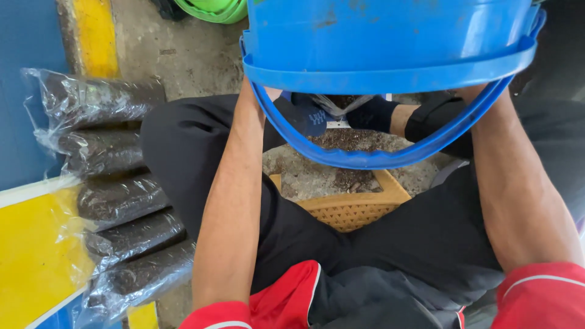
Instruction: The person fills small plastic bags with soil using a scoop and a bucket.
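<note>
At twelve o'clock, both gloved hands, left hand (306,116) and right hand (373,113), fingers clamped on soft plastic bag (341,103) of soil; likely heavy, floppy; grip the neck.

A clear plastic bag (341,105), partly hidden, holds dark soil.

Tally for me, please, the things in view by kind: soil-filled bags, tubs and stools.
Clear soil-filled bags, lying side by side on the person's left: 5
Blue tub: 1
Green tub, only its edge in view: 1
Tan woven stool: 1
Total: 8
</note>
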